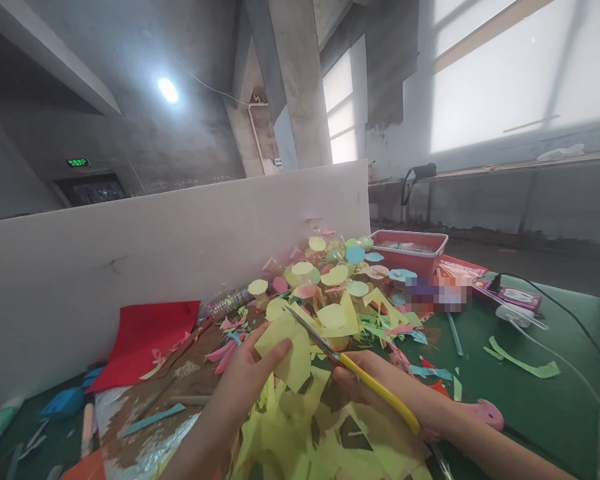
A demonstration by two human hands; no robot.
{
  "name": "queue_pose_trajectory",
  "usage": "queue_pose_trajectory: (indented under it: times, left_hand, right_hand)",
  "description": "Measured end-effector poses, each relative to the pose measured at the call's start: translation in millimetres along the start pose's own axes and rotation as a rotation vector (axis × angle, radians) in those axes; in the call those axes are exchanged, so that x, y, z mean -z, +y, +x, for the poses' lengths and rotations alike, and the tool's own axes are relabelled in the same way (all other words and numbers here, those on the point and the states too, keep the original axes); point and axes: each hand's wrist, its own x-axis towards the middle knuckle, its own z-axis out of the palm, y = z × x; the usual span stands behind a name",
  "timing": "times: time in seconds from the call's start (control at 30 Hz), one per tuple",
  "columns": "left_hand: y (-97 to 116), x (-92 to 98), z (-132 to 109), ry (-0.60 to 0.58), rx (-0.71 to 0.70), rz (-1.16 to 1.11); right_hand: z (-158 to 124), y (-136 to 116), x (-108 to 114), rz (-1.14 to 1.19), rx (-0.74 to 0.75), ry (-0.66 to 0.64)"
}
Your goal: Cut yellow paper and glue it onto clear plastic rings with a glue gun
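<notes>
The left hand [265, 360] pinches one yellow paper piece [298, 364], the right hand [373, 377] grips one pair of scissors [380, 392] — partly hidden — and the paper discs [355, 255] over there overlap, uncountable

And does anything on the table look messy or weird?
Yes: cut paper scraps lie scattered around the paper discs, and one curved green strip lies apart on the right. Weirdest is a blocky, pixelated patch near the red bin; what it hides, I can't tell.
</notes>
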Motion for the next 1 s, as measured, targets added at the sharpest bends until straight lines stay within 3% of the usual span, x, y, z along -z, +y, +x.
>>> queue_pose_trajectory:
  times: [0.2, 0.4, 0.83, 1.0]
  left_hand:
    - [1.8, 1.6, -2.7, -0.044, -0.010, -0.026]
    - [-6.9, 11.4, 9.7, -0.139, 0.032, 0.030]
    - [-4.2, -2.2, 1.5, 0.068, 0.013, -0.140]
    - [-1.7, -0.8, -0.2, 0.099, 0.011, -0.090]
  right_hand:
    - [-11.4, -1.1, 6.0, -0.002, 0.111, -0.070]
    - [-7.8, -1.7, 3.1, 0.002, 0.026, -0.030]
    - [6.9, 18.6, -3.8, 0.073, 0.005, 0.010]
    - [2.3, 11.2, -0.8, 0.089, 0.035, 0.011]
